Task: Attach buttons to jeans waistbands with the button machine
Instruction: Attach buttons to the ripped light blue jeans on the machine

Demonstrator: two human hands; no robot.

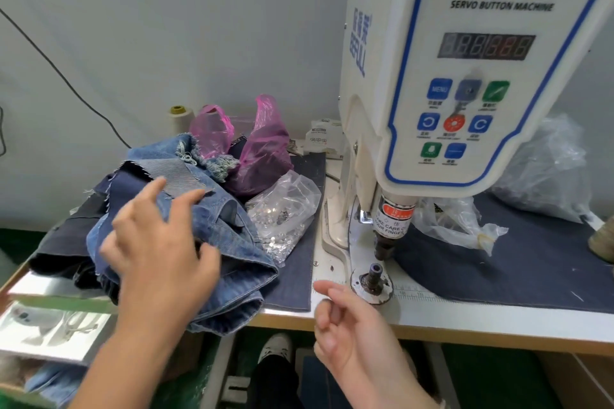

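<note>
At the left end of the tabletop (498,320) lies a heap of denim jeans (232,262), frayed hems uppermost, spilling over the front edge; the left hand (156,249) is over the heap with fingers spread wide and fairly straight, though motion blur leaves it unclear whether they press the cloth or hover just above it; behind the heap, toward the back edge, stand a cream thread cone (179,114) and a pink plastic bag (262,149); just right of the jeans lies a clear bag of metal buttons (282,212), on a dark denim mat (299,276); the right hand (349,329) is at the front edge, fingers loosely curled and holding nothing, near the lower die (375,274) of the white servo button machine (465,76); crumpled clear plastic bags (545,169) lie at the right end.
</note>
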